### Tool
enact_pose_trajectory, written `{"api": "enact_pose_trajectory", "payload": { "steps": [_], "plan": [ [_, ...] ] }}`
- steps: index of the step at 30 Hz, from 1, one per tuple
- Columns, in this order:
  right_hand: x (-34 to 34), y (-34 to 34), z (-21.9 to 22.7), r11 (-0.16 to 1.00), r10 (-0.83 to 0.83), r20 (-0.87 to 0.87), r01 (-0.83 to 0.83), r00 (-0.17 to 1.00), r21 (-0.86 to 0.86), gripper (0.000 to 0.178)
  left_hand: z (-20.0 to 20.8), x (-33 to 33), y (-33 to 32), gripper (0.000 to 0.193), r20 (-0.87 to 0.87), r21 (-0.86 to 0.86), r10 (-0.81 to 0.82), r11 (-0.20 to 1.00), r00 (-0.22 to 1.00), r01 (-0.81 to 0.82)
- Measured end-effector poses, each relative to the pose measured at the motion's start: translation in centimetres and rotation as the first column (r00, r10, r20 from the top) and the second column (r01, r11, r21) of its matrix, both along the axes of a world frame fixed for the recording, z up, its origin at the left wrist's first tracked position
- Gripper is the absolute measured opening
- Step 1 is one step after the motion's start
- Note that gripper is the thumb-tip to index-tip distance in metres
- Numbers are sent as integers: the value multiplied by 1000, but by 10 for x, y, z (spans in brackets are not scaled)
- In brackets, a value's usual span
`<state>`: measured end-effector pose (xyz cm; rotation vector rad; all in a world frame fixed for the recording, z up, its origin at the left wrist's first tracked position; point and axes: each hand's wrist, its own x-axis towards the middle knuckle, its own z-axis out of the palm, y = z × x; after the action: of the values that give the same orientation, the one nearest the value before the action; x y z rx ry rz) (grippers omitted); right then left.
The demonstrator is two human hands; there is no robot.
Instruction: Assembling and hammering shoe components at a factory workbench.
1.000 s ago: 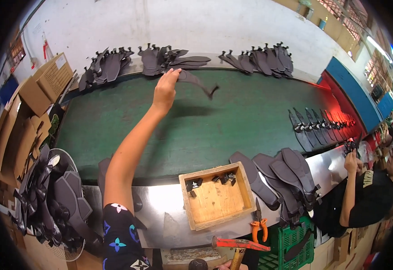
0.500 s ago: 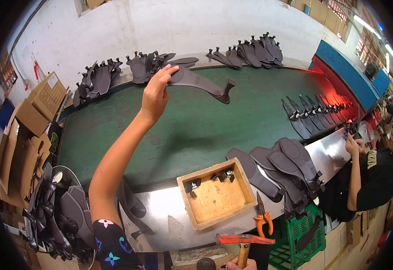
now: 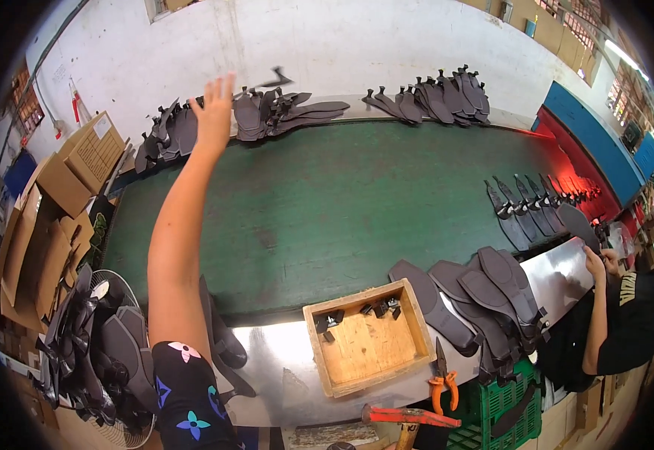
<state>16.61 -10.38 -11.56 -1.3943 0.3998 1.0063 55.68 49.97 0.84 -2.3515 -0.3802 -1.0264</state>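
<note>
Green worktop (image 3: 349, 199), splayed left hand (image 3: 214, 120) by insoles (image 3: 249, 120), lettered shirt (image 3: 628, 330)

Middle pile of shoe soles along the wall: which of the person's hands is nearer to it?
Left. The left hand is raised, fingers spread, just left of the middle pile. The right hand is out of view, probably beyond the lower edge near the hammer.

- Worn on my head, the left one of a side-by-side pair, the camera faces forward and down across the green work surface (image 3: 304, 202).
- It is nearest the bottom strip, with the hammer (image 3: 409, 417) and my sleeve (image 3: 192, 397); the white wall (image 3: 334, 45) lies farther off, across the top.
- Its wide fisheye curves straight edges toward dark corners.
</note>
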Motion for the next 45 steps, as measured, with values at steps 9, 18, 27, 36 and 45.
{"api": "enact_pose_trajectory", "payload": {
  "steps": [9,18,27,36,45],
  "plan": [
    [8,-3,-5,998,2,49,-5,999,55,30,-44,-62,41,103,-152,-301,42,950,988,-86],
    [14,2,55,996,22,51,-26,998,82,29,-17,-111,-7,88,-422,-285,-57,956,905,-72],
    [12,3,23,912,-187,104,133,977,388,23,23,-213,-246,26,542,-487,-594,354,594,798],
    [-22,-14,31,921,-207,451,17,868,390,24,-59,-465,-384,34,392,-915,-483,-297,783,275],
    [-44,-2,33,899,-247,418,45,874,436,24,-67,-490,-437,40,422,-902,-609,-354,672,246]
  ]
}}
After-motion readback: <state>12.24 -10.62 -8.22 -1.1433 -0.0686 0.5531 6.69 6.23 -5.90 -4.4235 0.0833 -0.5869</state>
